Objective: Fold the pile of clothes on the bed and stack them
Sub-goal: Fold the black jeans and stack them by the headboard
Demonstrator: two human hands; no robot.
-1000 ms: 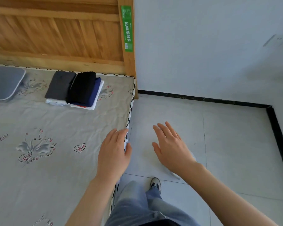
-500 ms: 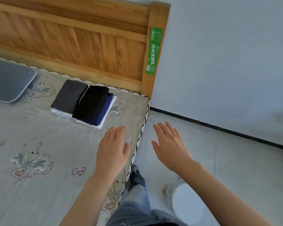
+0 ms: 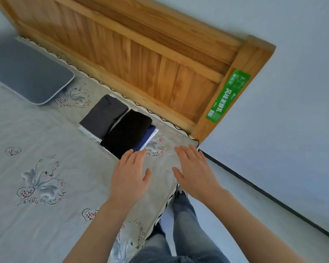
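Two stacks of folded clothes lie side by side on the bed (image 3: 46, 145) near the headboard. The left stack (image 3: 103, 116) has a dark grey garment on top of a white one. The right stack (image 3: 126, 134) is topped by a black garment over a navy one and a white one. My left hand (image 3: 130, 177) hovers flat with spread fingers, its fingertips at the near corner of the black stack. My right hand (image 3: 195, 170) is flat and empty above the bed's corner, to the right of the stacks.
A wooden headboard (image 3: 150, 59) with a green sticker (image 3: 227, 95) stands behind the stacks. A grey pillow (image 3: 25, 71) lies at the far left. The bed's edge runs past my jeans-clad legs (image 3: 182, 230); pale floor and a white wall lie to the right.
The view has swung left and tilted, so the bed fills more of the frame. Both hands now hover over the bed corner, closer to the folded stacks; before, the right one was over the floor.
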